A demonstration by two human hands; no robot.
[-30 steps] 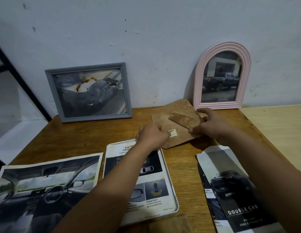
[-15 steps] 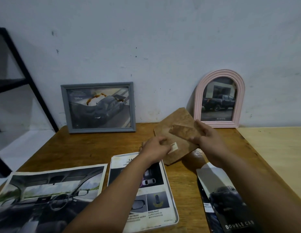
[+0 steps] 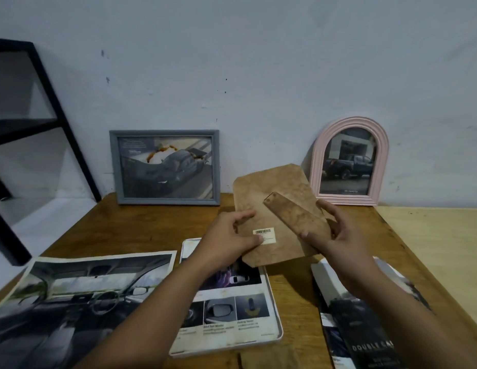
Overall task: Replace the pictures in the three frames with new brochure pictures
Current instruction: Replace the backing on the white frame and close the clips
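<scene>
Since a second ago you have lifted the brown backing board (image 3: pixel 274 209) off the bench (image 3: pixel 141 225) and tipped it toward yourself, so the barcode sticker now faces you.

Head view: your left hand (image 3: pixel 229 238) pinches the board's left edge, thumb on the sticker side and fingers curled behind. Your right hand (image 3: pixel 338 235) curls round the board's right edge, its thumb resting on the fold-out stand (image 3: pixel 293 217), which lies diagonally across the board. The board is clear of the bench, in front of the pink arched frame (image 3: pixel 350 161), which stands against the wall at 1 o'clock with a truck picture in it. The grey frame (image 3: pixel 165 167) leans on the wall at 11 o'clock, also filled. The third frame, the white frame (image 3: pixel 272 307), lies flat at 6 o'clock below the board, with a brochure page resting in it. A wide car-interior brochure sheet (image 3: pixel 80 296) lies at 8 o'clock, and a dark brochure (image 3: pixel 365 328) at 4 o'clock under your right forearm.

This looks like the closing of the last frame. Before lowering the board, square the page inside the white frame's rim. Turn the board so its clipped corners match the frame's, stand side up, and set one edge in first. Press evenly at the edges, not on the stand, so the page does not creep or crease.
</scene>
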